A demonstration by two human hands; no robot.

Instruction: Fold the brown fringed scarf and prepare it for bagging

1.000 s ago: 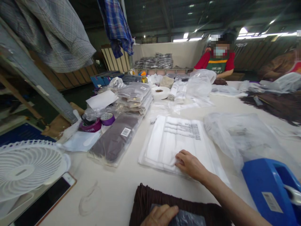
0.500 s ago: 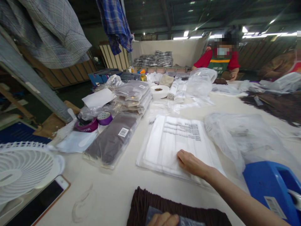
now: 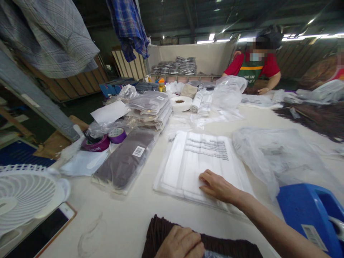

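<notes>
A stack of white, translucent plastic bags (image 3: pixel 180 168) with printed black text lies flat in the middle of the table. My right hand (image 3: pixel 217 186) rests on its near part, fingers bent, with a small gap between thumb and fingers and nothing visibly held. At the bottom edge is a dark brown bundle of fringe-like strands (image 3: pixel 228 243), cut off by the frame. My left hand (image 3: pixel 181 243) lies over it, fingers together and curled on top. A bit of clear plastic film shows beside that hand; the fingertips' contact is partly hidden.
Left stand a packed grey-brown item (image 3: pixel 122 161) with a barcode, stacked packs (image 3: pixel 150 104), tape rolls (image 3: pixel 117 135), a white fan (image 3: pixel 27 197) and a phone (image 3: pixel 45 233). Right are a loose plastic bag (image 3: pixel 279 154) and blue container (image 3: pixel 301 211). A co-worker (image 3: pixel 252 71) stands across.
My left hand has moved up over the brown bundle, covering more of it. On the bags, my right thumb and fingers have parted slightly. The co-worker's arm has shifted.
</notes>
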